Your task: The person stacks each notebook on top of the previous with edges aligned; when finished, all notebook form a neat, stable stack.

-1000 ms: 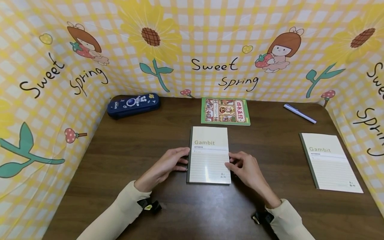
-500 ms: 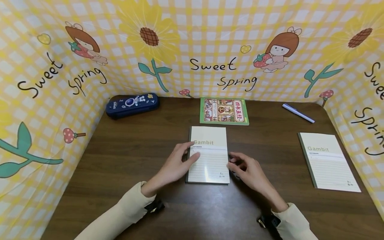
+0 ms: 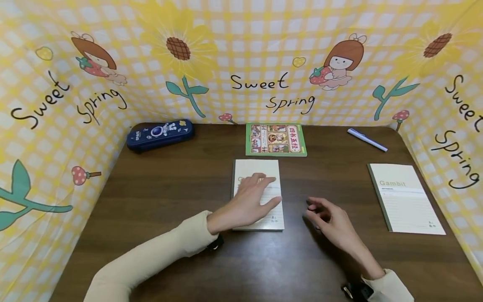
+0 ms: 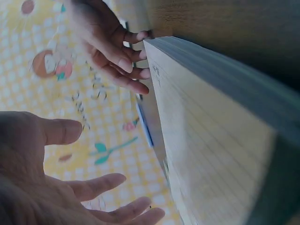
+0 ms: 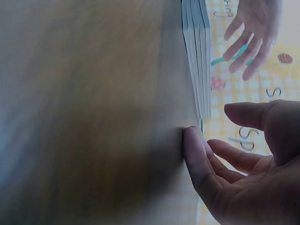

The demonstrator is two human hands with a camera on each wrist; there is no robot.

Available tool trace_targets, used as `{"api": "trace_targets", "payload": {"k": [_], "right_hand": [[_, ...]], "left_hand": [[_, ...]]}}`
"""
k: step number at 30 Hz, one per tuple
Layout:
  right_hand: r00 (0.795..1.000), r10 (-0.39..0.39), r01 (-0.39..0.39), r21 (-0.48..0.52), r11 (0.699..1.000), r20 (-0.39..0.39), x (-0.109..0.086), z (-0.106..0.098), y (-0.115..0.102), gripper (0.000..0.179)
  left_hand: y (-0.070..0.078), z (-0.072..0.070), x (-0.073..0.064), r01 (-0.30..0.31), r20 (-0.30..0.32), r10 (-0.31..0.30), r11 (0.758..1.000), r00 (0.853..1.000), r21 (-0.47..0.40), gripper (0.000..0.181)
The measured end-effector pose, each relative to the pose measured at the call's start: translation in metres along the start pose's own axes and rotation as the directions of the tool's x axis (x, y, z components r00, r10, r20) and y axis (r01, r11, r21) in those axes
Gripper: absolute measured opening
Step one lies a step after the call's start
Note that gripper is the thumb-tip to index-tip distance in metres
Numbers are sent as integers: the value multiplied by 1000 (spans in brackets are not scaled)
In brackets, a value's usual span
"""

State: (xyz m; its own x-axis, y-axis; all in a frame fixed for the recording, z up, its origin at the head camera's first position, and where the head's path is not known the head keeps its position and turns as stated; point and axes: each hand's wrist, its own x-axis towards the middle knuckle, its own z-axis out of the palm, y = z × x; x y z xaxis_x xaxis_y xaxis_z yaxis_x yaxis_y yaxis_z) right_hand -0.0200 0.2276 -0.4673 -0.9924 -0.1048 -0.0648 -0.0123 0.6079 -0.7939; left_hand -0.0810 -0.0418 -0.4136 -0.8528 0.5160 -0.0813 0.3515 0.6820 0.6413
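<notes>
In the middle of the table lies a stack of pale Gambit notebooks (image 3: 258,167), its dark spine on the left. From the side, the right wrist view shows the layered edges of several notebooks (image 5: 198,61). My left hand (image 3: 249,205) is over the top cover with fingers spread and holds nothing; the left wrist view shows a gap between these fingers (image 4: 101,185) and the cover. To the right of the stack, apart from it, my right hand (image 3: 336,222) is low over the table, fingers loosely bent around nothing. Another Gambit notebook (image 3: 405,201) lies at the right.
Behind the stack is a green-bordered picture book (image 3: 276,139). A dark blue pencil case (image 3: 160,135) sits at the back left, a pale lilac pen (image 3: 367,140) at the back right. Yellow checked cloth (image 3: 211,50) stands around the brown table (image 3: 158,188).
My left hand has moved from the stack's left edge to over its cover, fingers spreading. My right hand has left the stack's right edge and shifted right. The view has turned slightly.
</notes>
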Motion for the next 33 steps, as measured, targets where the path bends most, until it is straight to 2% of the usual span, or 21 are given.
{"api": "trace_targets", "payload": {"k": [3, 6, 11, 15, 20, 24, 27, 30, 32, 33], "right_hand": [[1000, 4, -4, -8, 1000, -22, -7, -10, 9, 40], [999, 8, -9, -12, 1000, -52, -14, -19, 19, 40], [994, 30, -33, -24, 999, -103, -27, -37, 37, 41], [987, 42, -52, -62, 997, -157, -35, -53, 49, 40], [979, 71, -89, -88, 992, -190, -42, -72, 61, 41], [973, 76, -101, -107, 989, -218, -48, -88, 69, 42], [969, 42, -79, -144, 986, -244, -51, -101, 76, 42], [960, 2, -65, -212, 975, -282, -54, -114, 85, 42], [951, -19, -64, -256, 964, -309, -58, -123, 93, 42], [946, -21, -74, -279, 957, -322, -61, -127, 97, 42]], "left_hand": [[8, 12, 16, -48, 72, 46, 998, 996, 37, 63], [15, 26, 29, -111, 136, 97, 989, 986, 99, 63], [31, 51, 47, -207, 203, 156, 943, 967, 259, 64], [49, 70, 62, -242, 266, 149, 899, 952, 365, 67], [72, 90, 80, -250, 363, 77, 852, 929, 460, 72], [96, 105, 96, -288, 444, 54, 828, 894, 481, 74], [112, 120, 109, -368, 496, 104, 802, 862, 471, 74], [125, 137, 121, -475, 556, 173, 750, 813, 461, 75], [134, 148, 127, -523, 595, 189, 718, 781, 459, 77], [138, 154, 129, -539, 611, 186, 702, 770, 466, 77]]}}
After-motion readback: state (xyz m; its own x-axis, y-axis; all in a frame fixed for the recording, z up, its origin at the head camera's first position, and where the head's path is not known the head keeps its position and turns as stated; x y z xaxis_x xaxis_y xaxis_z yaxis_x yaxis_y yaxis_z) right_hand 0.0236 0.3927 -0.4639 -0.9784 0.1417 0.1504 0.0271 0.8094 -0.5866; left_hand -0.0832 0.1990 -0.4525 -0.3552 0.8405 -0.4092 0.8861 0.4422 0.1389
